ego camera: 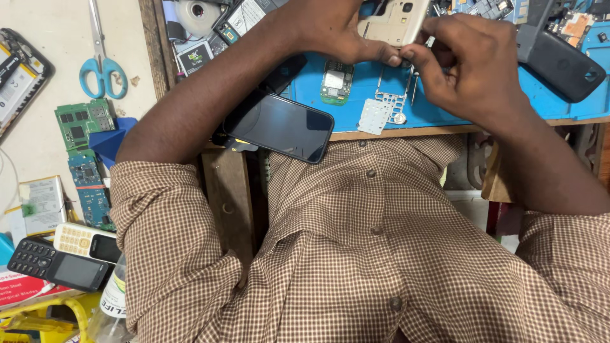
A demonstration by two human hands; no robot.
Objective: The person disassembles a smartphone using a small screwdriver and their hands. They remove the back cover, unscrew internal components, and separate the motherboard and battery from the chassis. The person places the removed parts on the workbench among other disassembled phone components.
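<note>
Checked shirt [356, 254] filling the foreground below both hands. Blue work mat [356, 95] lying beneath them. Black smartphone [279, 126] resting by the left forearm. Left hand [333, 28] and right hand [473, 67] pinching a gold phone housing [391, 22] between closed fingers.

Blue-handled scissors [100, 60], green circuit boards [84, 121] and two keypad phones [63, 257] lie aside.

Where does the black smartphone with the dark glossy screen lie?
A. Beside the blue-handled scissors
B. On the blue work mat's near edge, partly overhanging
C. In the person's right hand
B: the black smartphone lies tilted at the blue work mat edge, beside the left forearm, held by neither hand.
</note>
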